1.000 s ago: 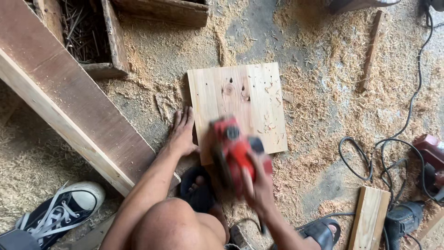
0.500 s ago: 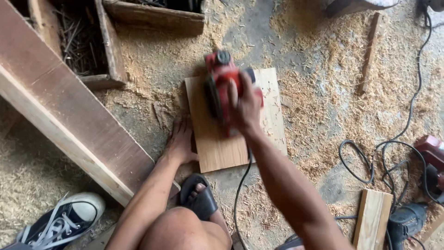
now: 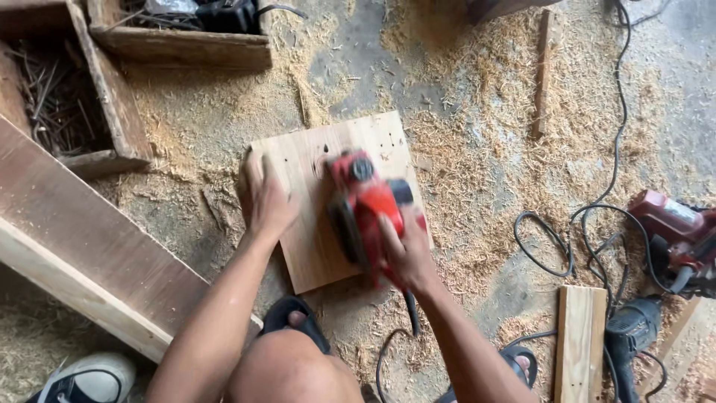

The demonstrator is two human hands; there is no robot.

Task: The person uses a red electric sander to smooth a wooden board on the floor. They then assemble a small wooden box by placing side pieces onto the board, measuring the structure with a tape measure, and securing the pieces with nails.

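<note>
R hand [image 3: 403, 254] is wrapped tight round the rear handle of a red planer [image 3: 367, 205], fingers curled closed over the grip; tool sits on the board [image 3: 298, 239], roughly mid-to-right of it, body blurred. Black cord [image 3: 409, 313] drops from the planer's back end toward the person, past the board's near edge. L hand [image 3: 267, 200] lies flat on the board's left part, palm down, fingers together & stretched toward the far-left corner, thumb side in toward the planer; it grips nothing, just presses on the wood. Hands are near each other but apart, w/ bare wood between. Board is a pale squarish piece lying flat on the concrete floor [image 3: 358, 60], turned a bit askew, a few small dark holes near its far edge, sawdust [image 3: 462, 164] thick all round, esp. to the right. Near edge of the board lies just beyond a black sandal [image 3: 291, 317]; knee fills the bottom centre. Left: long plank [image 3: 82, 246] runs diagonally, a wooden box [image 3: 112, 112] w/ nails behind it, white sneaker [image 3: 93, 377] at bottom-left corner. Right: 2nd red power tool [image 3: 671, 231] w/ tangled cables [image 3: 574, 231], short plank [image 3: 578, 339] beside a dark tool [image 3: 630, 332], thin stick [image 3: 543, 75] up top.
</note>
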